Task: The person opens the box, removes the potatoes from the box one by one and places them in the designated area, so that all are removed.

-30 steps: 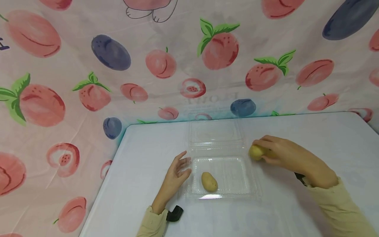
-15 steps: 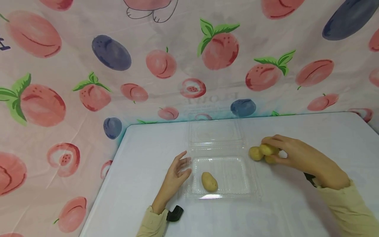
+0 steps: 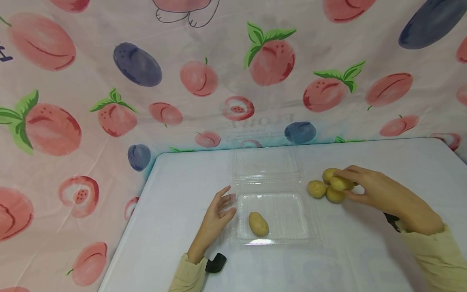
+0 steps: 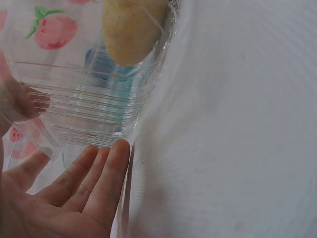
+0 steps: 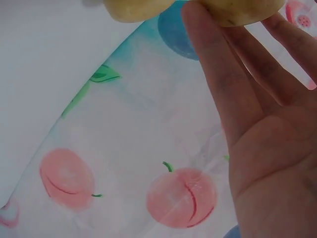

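Where the left side of the scene begins, one backdrop cloth (image 3: 198, 79), printed with pink fruit, blue ovals and green leaves, continuing along the far edge of the white table (image 3: 189, 186). Next, one left hand (image 3: 216, 217) in a pale left sleeve (image 3: 187, 275), a black fitting (image 3: 216, 263) at its wrist; fingers apart and slightly bent, tips at the left side of a clear plastic container (image 3: 286, 215), contact uncertain. Container: lying open on the table, lid (image 3: 268, 164) spread to the far side; inside, left and near, one yellow potato (image 3: 258, 224). Right of the container, three potatoes grouped on the table: a left potato (image 3: 316, 189), a far potato (image 3: 329, 174), a near potato (image 3: 335, 195). Rightmost, one right hand (image 3: 386, 194) in a pale right sleeve (image 3: 435, 253); thumb and fingers clamped on a fourth potato (image 3: 342, 183), overlapping the far and near ones in the head view.
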`<action>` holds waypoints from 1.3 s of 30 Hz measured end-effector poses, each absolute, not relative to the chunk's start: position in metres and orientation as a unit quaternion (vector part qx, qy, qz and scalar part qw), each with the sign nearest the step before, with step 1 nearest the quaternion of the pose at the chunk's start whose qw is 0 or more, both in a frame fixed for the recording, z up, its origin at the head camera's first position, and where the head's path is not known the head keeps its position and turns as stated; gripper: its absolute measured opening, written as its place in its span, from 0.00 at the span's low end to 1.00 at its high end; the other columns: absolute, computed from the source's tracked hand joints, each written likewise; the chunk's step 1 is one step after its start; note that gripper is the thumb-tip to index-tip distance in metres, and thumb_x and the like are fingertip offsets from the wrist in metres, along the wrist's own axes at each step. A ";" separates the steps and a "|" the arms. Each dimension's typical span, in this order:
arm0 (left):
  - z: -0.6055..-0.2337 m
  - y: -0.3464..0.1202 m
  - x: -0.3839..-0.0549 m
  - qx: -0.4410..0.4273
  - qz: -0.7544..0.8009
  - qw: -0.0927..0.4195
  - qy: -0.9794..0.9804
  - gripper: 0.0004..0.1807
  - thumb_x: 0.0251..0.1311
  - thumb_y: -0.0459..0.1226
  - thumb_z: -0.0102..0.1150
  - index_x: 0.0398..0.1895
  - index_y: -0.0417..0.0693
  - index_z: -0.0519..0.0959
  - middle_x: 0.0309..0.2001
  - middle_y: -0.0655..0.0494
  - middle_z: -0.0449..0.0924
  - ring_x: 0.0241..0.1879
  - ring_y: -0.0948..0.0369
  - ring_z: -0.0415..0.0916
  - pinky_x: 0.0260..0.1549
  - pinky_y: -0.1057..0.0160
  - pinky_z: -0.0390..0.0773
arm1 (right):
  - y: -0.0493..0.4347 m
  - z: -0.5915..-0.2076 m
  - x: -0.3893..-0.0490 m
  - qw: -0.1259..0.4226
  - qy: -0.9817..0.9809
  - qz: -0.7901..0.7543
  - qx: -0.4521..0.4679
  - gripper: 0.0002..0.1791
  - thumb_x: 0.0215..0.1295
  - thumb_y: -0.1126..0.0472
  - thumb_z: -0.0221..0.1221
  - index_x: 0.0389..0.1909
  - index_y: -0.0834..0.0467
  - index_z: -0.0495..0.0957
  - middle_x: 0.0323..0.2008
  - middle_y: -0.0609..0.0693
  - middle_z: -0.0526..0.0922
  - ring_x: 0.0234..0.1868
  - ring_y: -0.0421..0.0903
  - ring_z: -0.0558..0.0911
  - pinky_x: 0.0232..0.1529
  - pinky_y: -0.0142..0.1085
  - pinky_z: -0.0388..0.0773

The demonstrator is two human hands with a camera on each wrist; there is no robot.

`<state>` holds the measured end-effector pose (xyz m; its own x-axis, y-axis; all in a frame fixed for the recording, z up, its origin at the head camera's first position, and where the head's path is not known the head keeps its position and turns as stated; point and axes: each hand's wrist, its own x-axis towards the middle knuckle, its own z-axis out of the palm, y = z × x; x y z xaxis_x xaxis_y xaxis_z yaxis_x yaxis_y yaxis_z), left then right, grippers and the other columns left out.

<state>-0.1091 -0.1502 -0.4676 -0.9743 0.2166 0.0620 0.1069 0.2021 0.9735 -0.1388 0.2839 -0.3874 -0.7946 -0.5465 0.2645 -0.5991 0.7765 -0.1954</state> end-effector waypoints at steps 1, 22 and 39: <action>-0.468 -0.150 -0.109 0.104 0.623 0.044 0.774 0.36 0.66 0.31 0.59 0.76 0.48 0.58 0.65 0.39 0.71 0.66 0.45 0.68 0.59 0.55 0.77 | 0.285 -0.388 -0.139 0.097 -0.938 0.136 0.304 0.29 0.48 0.65 0.74 0.55 0.60 0.80 0.43 0.46 0.82 0.37 0.39 0.78 0.34 0.37 0.81; -0.464 -0.149 -0.108 0.102 0.623 0.049 0.774 0.37 0.66 0.31 0.59 0.76 0.48 0.57 0.66 0.39 0.70 0.67 0.45 0.68 0.60 0.54 0.76 | 0.306 -0.398 -0.137 0.096 -0.945 0.128 0.285 0.28 0.46 0.64 0.75 0.52 0.61 0.81 0.41 0.47 0.82 0.35 0.40 0.79 0.32 0.36 0.80; -0.465 -0.149 -0.108 0.097 0.625 0.049 0.773 0.36 0.66 0.31 0.59 0.76 0.49 0.57 0.65 0.40 0.71 0.66 0.45 0.68 0.59 0.56 0.77 | 0.319 -0.413 -0.139 0.105 -0.941 0.132 0.292 0.28 0.43 0.66 0.75 0.49 0.62 0.81 0.37 0.43 0.80 0.33 0.34 0.75 0.29 0.31 0.78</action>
